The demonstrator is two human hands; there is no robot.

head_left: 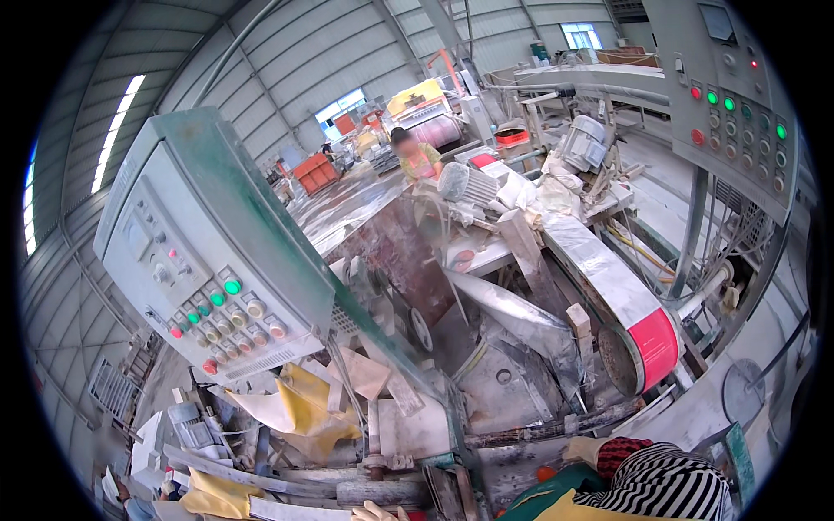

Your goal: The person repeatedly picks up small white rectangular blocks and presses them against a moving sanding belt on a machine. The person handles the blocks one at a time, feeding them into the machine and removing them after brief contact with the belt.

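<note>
At the lower edge, only the cream-gloved fingers of my left hand show. They are stretched out a little apart, beside a grey roller of the machine, and I see nothing in them. My right hand, in a cream glove, comes from a black-and-white striped sleeve with a red patterned cuff. It lies by the near edge of the machine bed; its fingers are too small and indistinct to read. A small orange-red knob-like thing sits close to it. My green and yellow apron shows below.
A control cabinet with lit buttons stands at left, another panel at upper right. A belt guard with a red end slants down the right. Yellow sheeting hangs at lower left. Farther off, a person stands beside a wet slab surface.
</note>
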